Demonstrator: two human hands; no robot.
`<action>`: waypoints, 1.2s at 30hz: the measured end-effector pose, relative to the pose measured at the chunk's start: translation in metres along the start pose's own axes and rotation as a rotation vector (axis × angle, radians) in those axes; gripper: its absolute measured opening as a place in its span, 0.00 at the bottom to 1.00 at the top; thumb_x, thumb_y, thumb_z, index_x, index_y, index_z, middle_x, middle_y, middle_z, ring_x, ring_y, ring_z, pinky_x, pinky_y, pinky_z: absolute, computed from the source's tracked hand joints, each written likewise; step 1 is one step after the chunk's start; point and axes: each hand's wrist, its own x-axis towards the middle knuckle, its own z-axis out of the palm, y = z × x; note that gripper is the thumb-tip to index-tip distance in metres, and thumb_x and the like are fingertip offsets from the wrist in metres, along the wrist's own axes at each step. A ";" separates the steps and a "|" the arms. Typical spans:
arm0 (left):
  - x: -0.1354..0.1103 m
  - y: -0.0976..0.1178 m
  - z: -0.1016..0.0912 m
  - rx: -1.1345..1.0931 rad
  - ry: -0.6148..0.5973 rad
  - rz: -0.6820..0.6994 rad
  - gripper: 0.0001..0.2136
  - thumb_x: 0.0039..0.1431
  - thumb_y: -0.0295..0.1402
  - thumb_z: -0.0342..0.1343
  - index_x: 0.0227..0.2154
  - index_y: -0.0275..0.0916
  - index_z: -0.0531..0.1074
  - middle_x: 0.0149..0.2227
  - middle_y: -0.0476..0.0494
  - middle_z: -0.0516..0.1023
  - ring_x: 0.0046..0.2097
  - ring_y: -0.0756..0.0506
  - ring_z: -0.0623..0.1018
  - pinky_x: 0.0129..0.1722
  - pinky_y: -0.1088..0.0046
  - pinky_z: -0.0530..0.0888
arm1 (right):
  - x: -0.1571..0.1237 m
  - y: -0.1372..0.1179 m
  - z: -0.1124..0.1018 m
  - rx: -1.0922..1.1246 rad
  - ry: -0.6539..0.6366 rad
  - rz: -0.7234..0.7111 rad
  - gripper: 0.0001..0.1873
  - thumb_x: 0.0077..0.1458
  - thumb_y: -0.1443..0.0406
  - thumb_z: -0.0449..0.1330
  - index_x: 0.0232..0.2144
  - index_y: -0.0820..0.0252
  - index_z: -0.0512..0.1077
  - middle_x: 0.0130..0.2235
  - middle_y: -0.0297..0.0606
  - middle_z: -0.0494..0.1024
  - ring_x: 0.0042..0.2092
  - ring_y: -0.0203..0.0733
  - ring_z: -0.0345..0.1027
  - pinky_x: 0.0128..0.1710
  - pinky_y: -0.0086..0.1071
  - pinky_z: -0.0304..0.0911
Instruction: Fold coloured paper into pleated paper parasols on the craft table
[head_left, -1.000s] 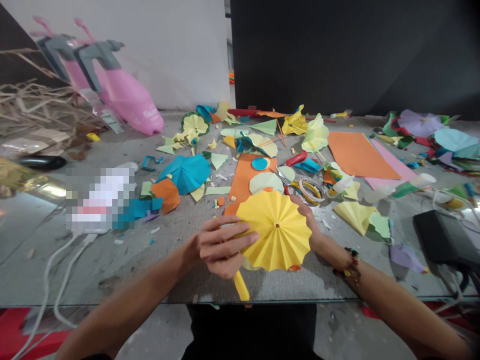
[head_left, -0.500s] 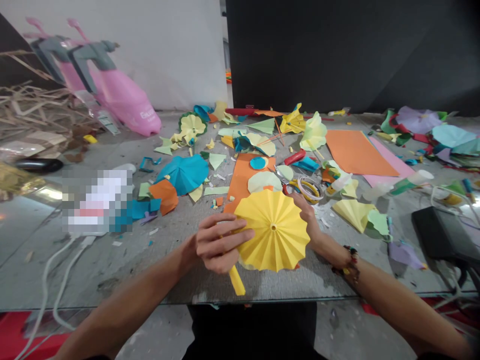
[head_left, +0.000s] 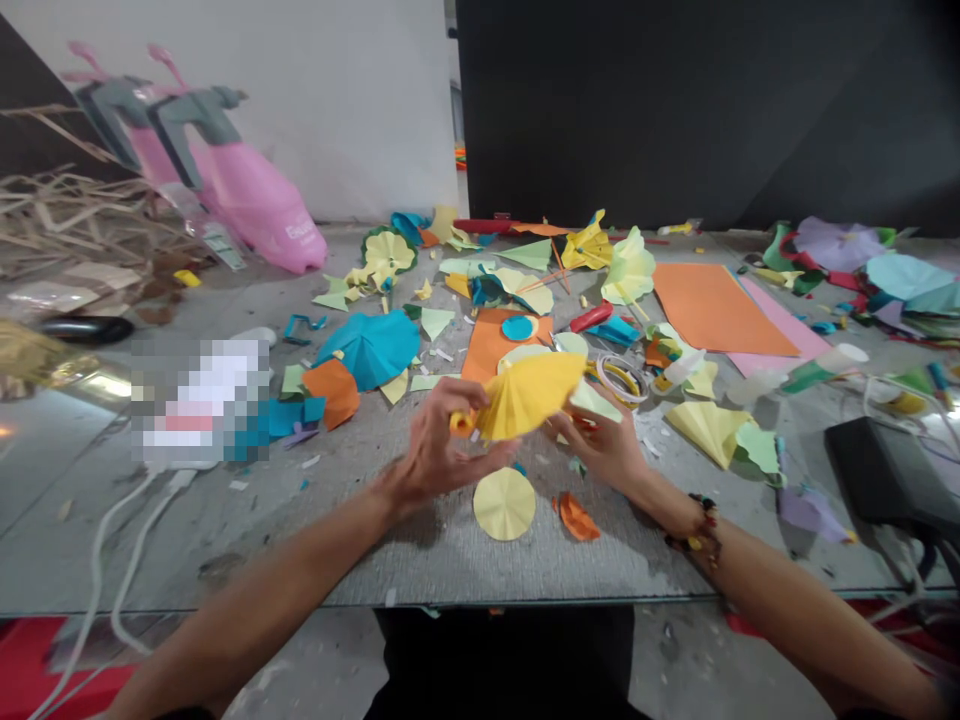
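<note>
Left hand [head_left: 435,450] clasps a yellow roll [head_left: 461,424], right hand [head_left: 611,452] unclear in grip, over littered table [head_left: 622,575] facing black wall [head_left: 697,110].

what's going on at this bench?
A person's left hand has a rolled yellow paper tube in its fingers, beside a round, pleated yellow paper canopy held tilted above the grey table. The right hand is at the canopy's right side; its exact grip is unclear. A round, pale-yellow paper disc and a crumpled orange paper scrap lie below.
</note>
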 end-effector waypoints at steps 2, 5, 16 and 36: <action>-0.001 -0.008 0.010 -0.222 -0.063 -0.375 0.12 0.68 0.44 0.54 0.34 0.42 0.64 0.33 0.48 0.71 0.33 0.48 0.72 0.34 0.69 0.72 | 0.002 -0.004 -0.003 -0.047 -0.006 0.025 0.18 0.67 0.51 0.57 0.37 0.53 0.82 0.33 0.41 0.78 0.37 0.47 0.71 0.36 0.40 0.66; -0.007 -0.020 0.020 -0.630 -0.095 -0.740 0.16 0.70 0.45 0.42 0.32 0.41 0.65 0.26 0.51 0.64 0.26 0.49 0.66 0.28 0.70 0.69 | 0.006 -0.008 -0.007 -0.046 -0.030 0.068 0.19 0.68 0.52 0.57 0.38 0.53 0.84 0.30 0.39 0.79 0.35 0.45 0.70 0.35 0.37 0.64; 0.005 -0.016 0.020 -0.449 0.005 -0.811 0.17 0.68 0.49 0.55 0.37 0.39 0.76 0.26 0.50 0.72 0.29 0.50 0.73 0.32 0.73 0.72 | 0.011 0.002 -0.006 0.040 0.180 0.156 0.16 0.68 0.53 0.58 0.47 0.51 0.82 0.45 0.37 0.86 0.47 0.51 0.76 0.53 0.50 0.68; -0.010 -0.018 0.020 -0.175 -0.039 -0.629 0.13 0.66 0.43 0.61 0.42 0.37 0.79 0.39 0.42 0.82 0.38 0.48 0.80 0.39 0.75 0.76 | 0.008 -0.004 -0.007 -0.005 0.259 0.039 0.18 0.67 0.58 0.59 0.56 0.48 0.76 0.54 0.41 0.81 0.56 0.52 0.72 0.57 0.53 0.68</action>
